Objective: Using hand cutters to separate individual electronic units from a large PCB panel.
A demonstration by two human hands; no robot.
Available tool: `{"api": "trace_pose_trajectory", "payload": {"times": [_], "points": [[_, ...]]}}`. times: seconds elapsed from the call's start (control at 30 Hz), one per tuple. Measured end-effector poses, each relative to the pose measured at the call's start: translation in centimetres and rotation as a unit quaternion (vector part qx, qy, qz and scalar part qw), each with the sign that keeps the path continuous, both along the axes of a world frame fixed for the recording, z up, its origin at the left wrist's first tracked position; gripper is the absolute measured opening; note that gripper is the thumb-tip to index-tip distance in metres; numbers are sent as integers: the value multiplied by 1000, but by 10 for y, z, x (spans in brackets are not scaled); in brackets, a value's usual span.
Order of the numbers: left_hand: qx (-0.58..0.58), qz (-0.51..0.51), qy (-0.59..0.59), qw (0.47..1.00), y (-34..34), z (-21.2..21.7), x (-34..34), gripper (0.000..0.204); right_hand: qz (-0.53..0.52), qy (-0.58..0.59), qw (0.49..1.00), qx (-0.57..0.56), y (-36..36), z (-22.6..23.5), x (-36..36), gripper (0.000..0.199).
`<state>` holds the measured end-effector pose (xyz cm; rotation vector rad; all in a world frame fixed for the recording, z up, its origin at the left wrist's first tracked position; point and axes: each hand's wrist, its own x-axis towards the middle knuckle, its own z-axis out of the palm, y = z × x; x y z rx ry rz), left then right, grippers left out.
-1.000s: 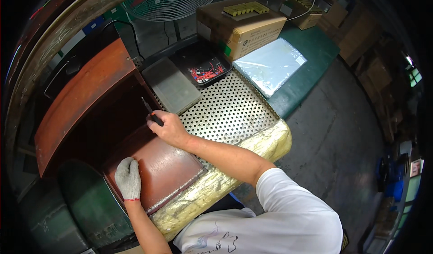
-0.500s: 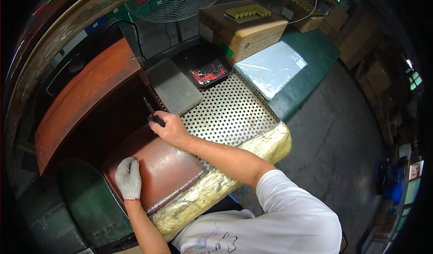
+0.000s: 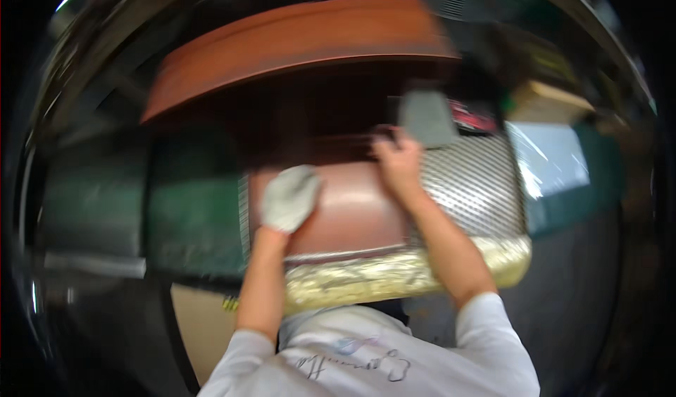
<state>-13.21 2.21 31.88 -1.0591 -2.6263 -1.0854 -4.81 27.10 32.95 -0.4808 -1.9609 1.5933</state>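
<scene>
My left hand point(image 3: 290, 198), in a grey-white knit glove, is over the left part of a reddish-brown metal plate point(image 3: 345, 210); blur hides its fingers. My bare right hand point(image 3: 400, 159) is at the plate's far right corner, its fingers closed round a slim hand tool point(image 3: 384, 131) with a dark handle. The tool's tip is lost against the dark opening beneath an orange-brown metal hood point(image 3: 310, 34). Just beyond my right hand lies a flat grey translucent box point(image 3: 428, 119).
A perforated metal surface point(image 3: 472, 178) extends right of the plate, its front edge wrapped in shiny yellowish film point(image 3: 366, 281). Red pieces point(image 3: 473, 117) lie behind it, with a cardboard box point(image 3: 549, 102) and a plastic-wrapped white stack point(image 3: 549, 157) farther right. A green surface point(image 3: 193, 207) stands left.
The view has swung left, so the hood and plate now sit nearer the middle, and the picture is smeared. Both hands stay close to the plate; the tool remains in my right hand.
</scene>
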Motion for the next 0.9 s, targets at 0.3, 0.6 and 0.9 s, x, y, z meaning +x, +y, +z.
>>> {"api": "trace_pose_trajectory", "payload": {"times": [0.3, 0.6, 0.9], "points": [[-50, 40, -64, 996, -8, 17, 5, 32, 64, 56, 995, -51, 10, -34, -10, 28], [-30, 0, 19, 999, -4, 2, 4, 29, 22, 20, 999, -27, 9, -17, 2, 29], [-45, -16, -33, 998, 0, 10, 1, 25, -19, 79, 995, 55, 6, 4, -11, 27]]}}
